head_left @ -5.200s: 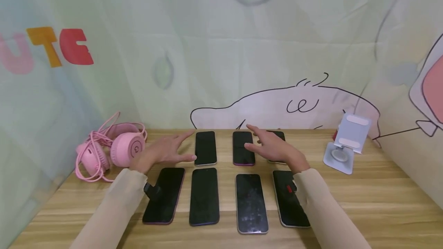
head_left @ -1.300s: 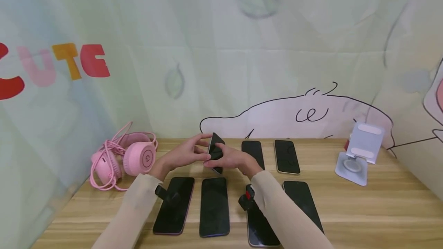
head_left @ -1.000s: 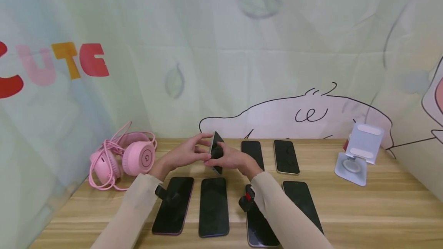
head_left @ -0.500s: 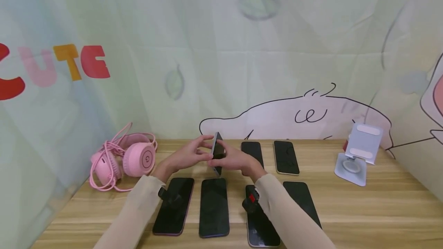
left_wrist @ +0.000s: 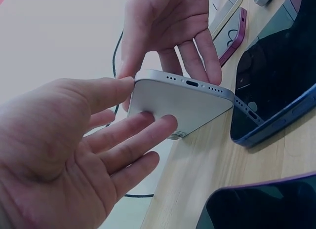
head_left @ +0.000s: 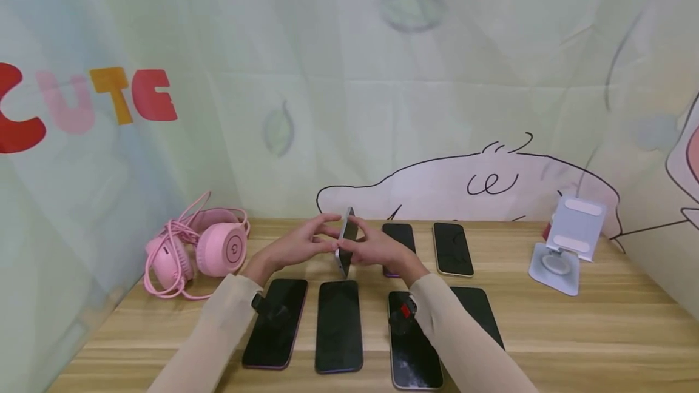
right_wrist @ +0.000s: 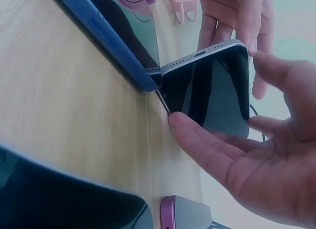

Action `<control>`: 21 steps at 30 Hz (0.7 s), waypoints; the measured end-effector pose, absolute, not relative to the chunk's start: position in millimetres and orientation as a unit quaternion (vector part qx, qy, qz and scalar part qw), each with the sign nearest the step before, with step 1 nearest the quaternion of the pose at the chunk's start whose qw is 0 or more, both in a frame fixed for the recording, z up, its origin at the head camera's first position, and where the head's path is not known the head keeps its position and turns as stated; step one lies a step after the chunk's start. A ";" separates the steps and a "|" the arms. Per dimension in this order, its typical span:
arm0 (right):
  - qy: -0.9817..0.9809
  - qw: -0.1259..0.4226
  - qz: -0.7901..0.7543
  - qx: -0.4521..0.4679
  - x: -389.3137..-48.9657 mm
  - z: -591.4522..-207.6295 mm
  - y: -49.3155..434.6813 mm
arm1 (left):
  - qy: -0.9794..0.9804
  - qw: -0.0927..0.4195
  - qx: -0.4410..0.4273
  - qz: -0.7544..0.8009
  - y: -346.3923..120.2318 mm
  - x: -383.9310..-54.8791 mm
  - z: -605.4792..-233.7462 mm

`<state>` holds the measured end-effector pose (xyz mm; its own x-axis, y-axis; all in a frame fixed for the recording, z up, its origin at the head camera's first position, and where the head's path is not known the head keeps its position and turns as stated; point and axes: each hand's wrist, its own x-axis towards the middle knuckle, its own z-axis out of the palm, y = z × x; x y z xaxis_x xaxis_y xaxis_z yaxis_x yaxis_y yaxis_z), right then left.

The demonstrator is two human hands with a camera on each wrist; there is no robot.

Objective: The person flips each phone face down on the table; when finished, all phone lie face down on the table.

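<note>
Between both hands a smartphone [head_left: 349, 236] stands tilted up on its long edge at the back of the table. Its pale silver back [left_wrist: 197, 103] faces the left hand [head_left: 297, 244], whose thumb is on the upper edge and whose fingertips touch the back. The right hand [head_left: 383, 252] grips it from the other side, thumb at the upper edge and a finger at the lower one, near the dark screen [right_wrist: 222, 98]. Just in front of it lies a blue-edged phone [head_left: 338, 326], flat with its screen up.
More phones lie face up: a purple-edged phone [head_left: 400, 234] and a pale-edged phone [head_left: 452, 248] behind, several in the front row, including a phone [head_left: 417, 353] partly under the right sleeve. Pink headphones [head_left: 221, 248] rest at left, a folding phone stand [head_left: 573, 229] at right. A curtain [head_left: 349, 96] hangs behind.
At first both hands hovered open over the phones lying flat. Since then they have lifted one back-row phone onto its edge; over the last second it has turned more upright and shifted slightly right.
</note>
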<state>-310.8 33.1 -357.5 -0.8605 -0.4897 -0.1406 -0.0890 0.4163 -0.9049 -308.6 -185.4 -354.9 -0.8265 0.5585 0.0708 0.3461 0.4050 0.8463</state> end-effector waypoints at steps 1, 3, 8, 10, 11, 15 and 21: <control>0.821 0.194 -0.508 -0.172 -310.8 -357.5 33.0 | 0.831 0.113 0.273 0.471 -185.3 -308.3 -354.6; 0.824 0.190 -0.507 -0.167 -311.3 -357.7 32.6 | 0.832 0.116 0.273 0.468 -185.5 -307.8 -354.0; 0.823 0.183 -0.512 -0.163 -312.2 -358.2 31.6 | 0.831 0.124 0.269 0.472 -185.7 -306.8 -353.8; 0.823 0.181 -0.514 -0.162 -312.2 -358.2 32.0 | 0.828 0.127 0.271 0.475 -185.4 -307.3 -354.4; 0.823 0.180 -0.514 -0.161 -311.9 -358.2 32.2 | 0.826 0.130 0.273 0.476 -185.2 -307.5 -354.7; 0.824 0.178 -0.514 -0.160 -311.1 -358.3 33.1 | 0.819 0.142 0.276 0.483 -184.1 -308.8 -356.2; 0.816 0.177 -0.527 -0.156 -310.6 -357.1 32.9 | 0.818 0.152 0.284 0.477 -183.3 -307.3 -357.3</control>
<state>-310.6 32.9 -357.1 -0.8889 -0.4410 -0.1243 -0.0683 0.3959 -0.9158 -307.3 -183.3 -357.3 -0.7929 0.6090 0.0221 0.3193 0.3843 0.8662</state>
